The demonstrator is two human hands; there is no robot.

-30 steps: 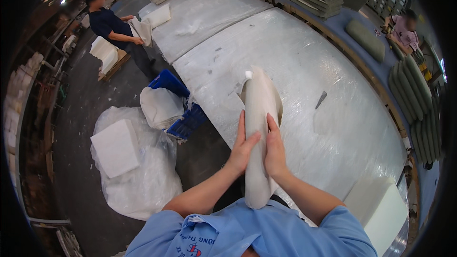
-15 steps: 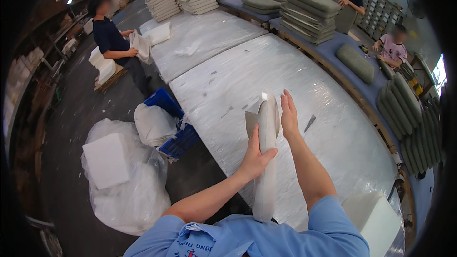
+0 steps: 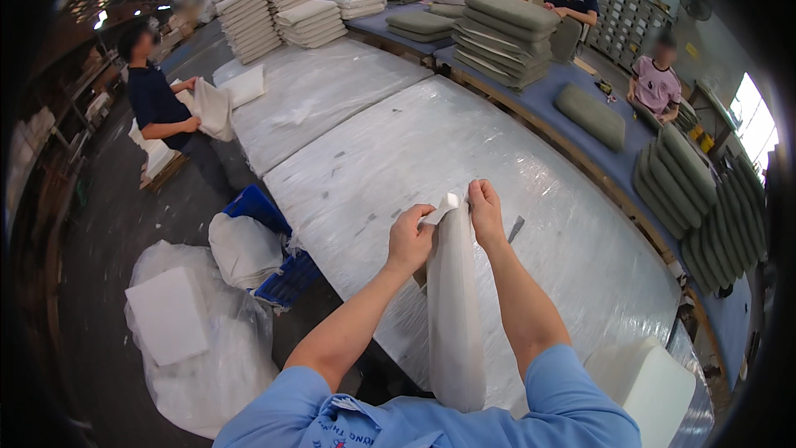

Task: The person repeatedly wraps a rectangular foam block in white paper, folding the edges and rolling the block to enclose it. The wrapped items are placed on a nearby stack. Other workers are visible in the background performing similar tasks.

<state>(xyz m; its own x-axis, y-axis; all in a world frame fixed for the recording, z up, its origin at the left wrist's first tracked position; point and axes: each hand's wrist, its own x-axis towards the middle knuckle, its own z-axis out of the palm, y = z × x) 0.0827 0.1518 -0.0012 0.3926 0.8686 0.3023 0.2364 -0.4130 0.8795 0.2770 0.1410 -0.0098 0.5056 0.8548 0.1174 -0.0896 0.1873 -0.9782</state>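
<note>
A pale cushion (image 3: 454,315) stands on its narrow edge in front of my body, its lower end close to my shirt. White filling (image 3: 448,201) peeks out at the far end of its light fabric cover. On the left side of that end, my left hand (image 3: 411,239) is closed, gripping the cover's edge. My right hand (image 3: 486,211) pinches the cover at the opposite side, fingers bent together. The lower part of the cushion is held by neither hand. Behind my left hand, the cushion's left face is mostly hidden.
A plastic-wrapped table (image 3: 365,166) lies under my hands. White foam (image 3: 643,390) sits at right. Blue crates (image 3: 286,278) and a plastic bag (image 3: 207,373) with a white block stand left. Grey cushions (image 3: 506,37) are stacked on the blue bench; co-workers are around.
My left hand has moved from the cushion's middle up to the cover's edge. My right hand, flat and apart before, now pinches the cover. The view has shifted rightward.
</note>
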